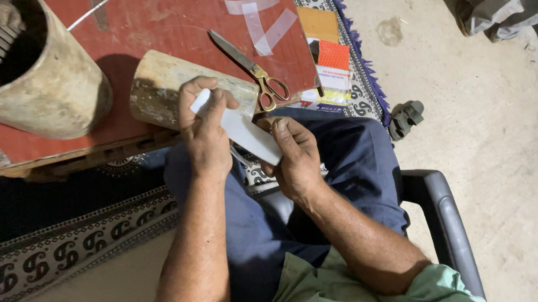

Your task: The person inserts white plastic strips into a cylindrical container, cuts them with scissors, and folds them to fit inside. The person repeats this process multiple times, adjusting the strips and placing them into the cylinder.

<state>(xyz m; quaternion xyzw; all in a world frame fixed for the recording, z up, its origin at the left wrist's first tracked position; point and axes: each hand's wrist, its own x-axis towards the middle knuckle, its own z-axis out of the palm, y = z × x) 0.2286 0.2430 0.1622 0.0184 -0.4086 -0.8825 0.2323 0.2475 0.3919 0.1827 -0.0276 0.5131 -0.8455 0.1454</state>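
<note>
White strip (244,132), flat and stiff-looking, held over the lap between both hands, long axis slanting from its upper end at the left hand (207,129) down to its lower end at the right hand (295,159); each hand is closed on its own end, neither nearer than the other. Beyond the left hand, on the red bench (153,22): short wooden cylinder (171,91) just past the knuckles, brass-handled scissors (253,70) beside it, clear tape strips (262,18) farther off, large hollow wooden drum (16,68) well apart.

Both hands (206,134) (296,154) grip white strip (243,130) — scissors (253,68) near
</note>
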